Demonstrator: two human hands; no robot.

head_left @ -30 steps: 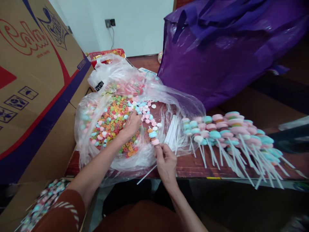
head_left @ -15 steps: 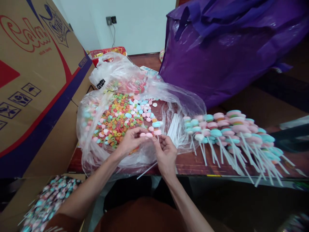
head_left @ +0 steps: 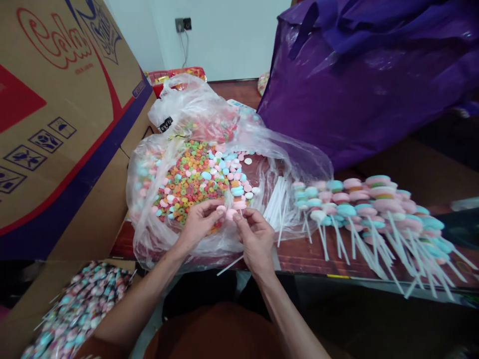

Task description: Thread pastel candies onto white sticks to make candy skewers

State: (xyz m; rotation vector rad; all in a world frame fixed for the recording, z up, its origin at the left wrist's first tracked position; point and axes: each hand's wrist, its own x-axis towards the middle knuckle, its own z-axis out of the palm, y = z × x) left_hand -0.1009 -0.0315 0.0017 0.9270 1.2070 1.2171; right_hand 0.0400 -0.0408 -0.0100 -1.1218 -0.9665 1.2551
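My left hand (head_left: 202, 222) is closed in a pinch on a pink marshmallow (head_left: 221, 210) above the open clear plastic bag (head_left: 179, 252). Touching it or nearly so is another pink marshmallow (head_left: 231, 215), pinched by the thumb and fingers of my right hand (head_left: 257, 237). Just beyond those fingers stands a small stack of blue, orange and pink candies (head_left: 239, 205), a bit of white stick under it running to my right hand. A white stick (head_left: 229, 266) also pokes out below that hand. Loose gummy rings (head_left: 194, 172) and small marshmallows (head_left: 234, 169) lie in the bag.
White sticks (head_left: 279, 199) lie right of the loose candy. Finished candy skewers (head_left: 374, 209) are piled along the table's right side. A purple bag (head_left: 355, 89) stands behind, a cardboard box (head_left: 93, 109) at left. Wrapped skewers (head_left: 86, 309) fill a box at lower left.
The view has shifted slightly left, so the scene sits further right. The two pink marshmallows are now gripped one in each hand's fingertips, the right one tilted and a little lower.
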